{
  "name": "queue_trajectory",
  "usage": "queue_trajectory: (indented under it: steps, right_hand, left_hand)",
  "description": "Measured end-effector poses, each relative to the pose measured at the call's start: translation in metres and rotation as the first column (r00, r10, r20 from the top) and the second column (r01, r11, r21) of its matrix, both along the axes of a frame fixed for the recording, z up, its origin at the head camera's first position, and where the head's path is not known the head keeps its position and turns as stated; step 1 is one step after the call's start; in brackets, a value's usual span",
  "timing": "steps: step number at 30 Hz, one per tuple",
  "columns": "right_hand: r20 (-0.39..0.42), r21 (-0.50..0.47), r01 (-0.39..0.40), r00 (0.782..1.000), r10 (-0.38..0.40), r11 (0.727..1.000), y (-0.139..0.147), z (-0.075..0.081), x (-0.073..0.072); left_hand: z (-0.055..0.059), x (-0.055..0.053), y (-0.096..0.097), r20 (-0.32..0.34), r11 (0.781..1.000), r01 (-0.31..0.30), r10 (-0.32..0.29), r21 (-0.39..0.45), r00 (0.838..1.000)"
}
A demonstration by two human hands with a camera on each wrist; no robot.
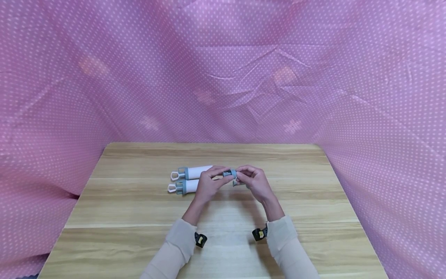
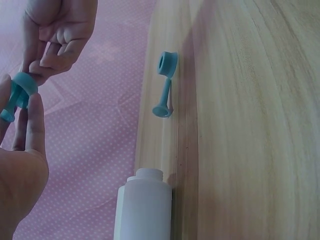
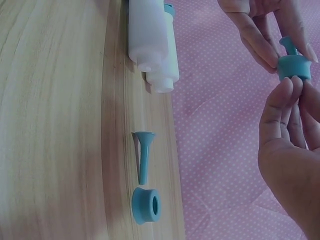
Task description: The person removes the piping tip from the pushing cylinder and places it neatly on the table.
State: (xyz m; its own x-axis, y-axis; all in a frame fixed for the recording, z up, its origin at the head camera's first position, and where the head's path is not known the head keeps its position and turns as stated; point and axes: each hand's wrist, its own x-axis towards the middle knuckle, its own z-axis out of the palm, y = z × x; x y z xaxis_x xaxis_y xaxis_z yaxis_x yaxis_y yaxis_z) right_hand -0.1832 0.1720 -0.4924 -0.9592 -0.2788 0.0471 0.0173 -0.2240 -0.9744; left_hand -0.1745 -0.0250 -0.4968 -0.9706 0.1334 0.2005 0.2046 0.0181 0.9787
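Note:
Over the table, a teal ring-shaped cap (image 1: 233,173) with a flared teal stem (image 3: 288,46) standing out of one end is held between both hands. My left hand (image 1: 208,186) grips it by its sides between thumb and fingers. From the opposite end, my right hand (image 1: 257,182) pinches the cap with its fingertips, which hide that end. Below the hands, a second teal ring cap (image 3: 145,205) and a second flared stem (image 3: 144,157) lie on the wood, close together. Two white bottles (image 1: 198,171) lie side by side, partly behind my left hand.
The bottles' far-left ends carry teal collars (image 1: 185,187) and white loop handles (image 1: 172,188); their necks (image 2: 150,173) point toward the loose teal pieces. Everything lies on a wooden table (image 1: 223,240), with pink dotted cloth (image 1: 223,77) hanging behind and at both sides.

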Motion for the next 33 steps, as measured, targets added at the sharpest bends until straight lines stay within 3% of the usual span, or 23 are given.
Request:
queue_trajectory:
  steps: [6, 11, 14, 18, 33]
  right_hand:
    - [-0.024, -0.005, -0.005, 1.0, 0.004, 1.0, -0.001, -0.001, 0.0]
    - [-0.012, -0.002, 0.006, 1.0, -0.007, 1.0, -0.002, -0.002, -0.001]
    - [-0.011, 0.013, 0.007, 1.0, -0.006, 1.0, -0.002, -0.003, -0.001]
    - [-0.014, 0.041, 0.005, 1.0, -0.004, 0.999, -0.001, -0.002, -0.001]
    - [-0.042, -0.024, -0.096, 0.995, 0.095, 0.995, -0.004, -0.006, 0.0]
  left_hand:
    - [0.001, 0.0, 0.001, 0.009, 0.999, -0.034, 0.034, -0.042, 0.999]
    - [0.021, 0.011, 0.001, -0.002, 0.999, -0.03, 0.03, -0.043, 1.0]
    - [0.017, 0.01, 0.0, -0.034, 0.999, -0.038, 0.036, -0.033, 0.999]
    - [-0.003, 0.001, -0.001, -0.066, 0.999, -0.041, 0.04, -0.021, 0.997]
    - [-0.004, 0.002, 0.0, -0.04, 0.999, -0.025, 0.026, 0.022, 0.999]
